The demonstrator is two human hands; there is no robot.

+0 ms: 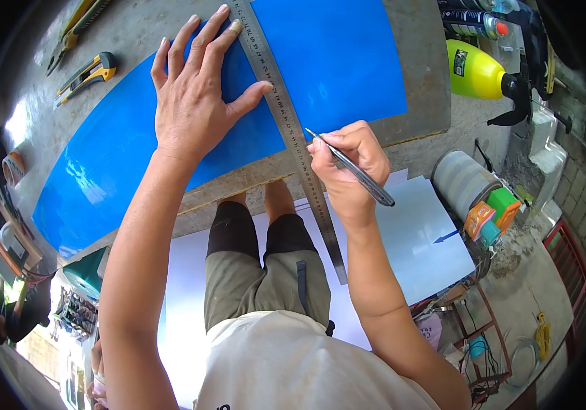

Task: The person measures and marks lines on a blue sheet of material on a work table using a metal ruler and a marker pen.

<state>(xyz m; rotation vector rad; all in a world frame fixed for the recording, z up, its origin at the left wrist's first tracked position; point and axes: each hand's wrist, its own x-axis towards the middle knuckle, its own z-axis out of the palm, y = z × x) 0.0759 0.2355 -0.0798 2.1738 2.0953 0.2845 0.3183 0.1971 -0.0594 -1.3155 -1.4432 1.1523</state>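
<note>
My left hand [194,102] lies flat with its fingers spread on a glossy blue sheet [108,167]. Its fingertips and thumb press against the left edge of a long steel ruler [285,106]. The ruler runs across the sheet, and its lower end hangs past the table edge. Blue also shows on the ruler's right side. A black pen [361,174] is pinched in my right hand [354,160]. The pen's tip points up-left, close to the ruler's right edge near the sheet's near border; whether it touches cannot be made out.
On the grey table [426,75], a yellow-black box cutter [87,78] and pliers [74,31] lie at upper left. A yellow-green spray bottle [474,70] lies at right, near spray cans [474,24]. White sheets [419,232] and a bucket [464,179] are below.
</note>
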